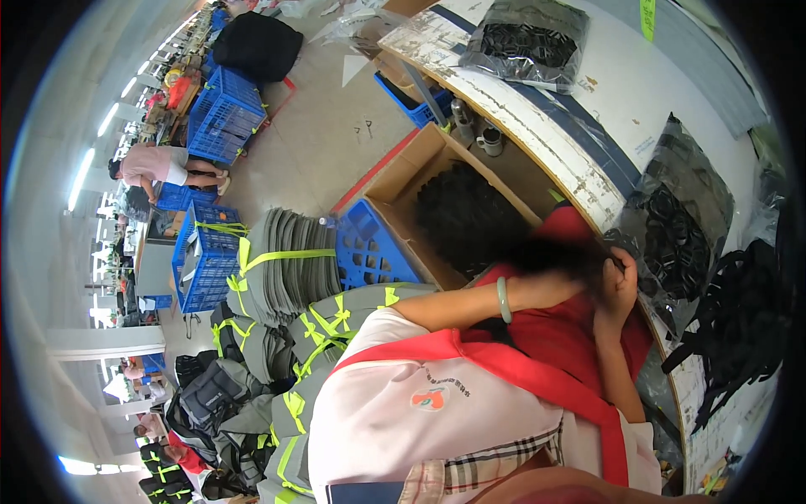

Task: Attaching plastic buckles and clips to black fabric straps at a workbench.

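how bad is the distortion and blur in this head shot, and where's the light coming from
Head view: strong fisheye, the worktable edge bows into a curve and a black vignette rings the frame; ceiling light strips blow out at the left rim; the dark hair by the raised hand is smeared by motion blur; the strapped grey bundles stay sharp.

Glossy clear plastic bags, worn white-painted wooden table, brown cardboard box

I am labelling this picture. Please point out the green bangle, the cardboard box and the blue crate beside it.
green bangle (503,300), head view, on its band at the wrist.
cardboard box (401,181), head view, on its left flap.
blue crate (367,252), head view, on its grid wall.
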The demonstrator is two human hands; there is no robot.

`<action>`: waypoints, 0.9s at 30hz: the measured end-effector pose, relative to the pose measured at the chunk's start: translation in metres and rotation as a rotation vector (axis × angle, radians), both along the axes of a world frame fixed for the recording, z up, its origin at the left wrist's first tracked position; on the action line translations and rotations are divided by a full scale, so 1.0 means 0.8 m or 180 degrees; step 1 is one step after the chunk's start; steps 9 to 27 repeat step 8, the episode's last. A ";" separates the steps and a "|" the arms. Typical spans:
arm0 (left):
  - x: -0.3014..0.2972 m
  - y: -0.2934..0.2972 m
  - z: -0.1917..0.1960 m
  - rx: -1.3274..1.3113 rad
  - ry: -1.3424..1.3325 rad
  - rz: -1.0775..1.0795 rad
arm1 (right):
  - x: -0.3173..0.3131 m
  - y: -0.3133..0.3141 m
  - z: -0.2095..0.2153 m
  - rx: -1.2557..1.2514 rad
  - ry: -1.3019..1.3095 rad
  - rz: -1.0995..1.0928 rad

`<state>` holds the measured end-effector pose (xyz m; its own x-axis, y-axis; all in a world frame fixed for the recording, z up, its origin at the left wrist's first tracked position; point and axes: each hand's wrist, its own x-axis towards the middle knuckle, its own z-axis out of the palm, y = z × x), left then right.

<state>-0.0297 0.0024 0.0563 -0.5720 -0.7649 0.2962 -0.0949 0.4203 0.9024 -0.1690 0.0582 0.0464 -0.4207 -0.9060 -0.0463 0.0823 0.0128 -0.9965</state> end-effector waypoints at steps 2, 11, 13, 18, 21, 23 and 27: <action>-0.003 -0.004 0.004 -0.0157 0.0231 -0.0034 | 0.001 -0.002 0.002 0.0081 -0.0081 -0.0077; -0.004 -0.012 -0.018 -0.1470 -0.0534 0.0094 | 0.001 -0.010 0.000 0.0122 -0.0461 -0.0046; -0.004 -0.012 -0.018 -0.1470 -0.0534 0.0094 | 0.001 -0.010 0.000 0.0122 -0.0461 -0.0046; -0.004 -0.012 -0.018 -0.1470 -0.0534 0.0094 | 0.001 -0.010 0.000 0.0122 -0.0461 -0.0046; -0.004 -0.012 -0.018 -0.1470 -0.0534 0.0094 | 0.001 -0.010 0.000 0.0122 -0.0461 -0.0046; -0.004 -0.012 -0.018 -0.1470 -0.0534 0.0094 | 0.001 -0.010 0.000 0.0122 -0.0461 -0.0046; -0.004 -0.012 -0.018 -0.1470 -0.0534 0.0094 | 0.001 -0.010 0.000 0.0122 -0.0461 -0.0046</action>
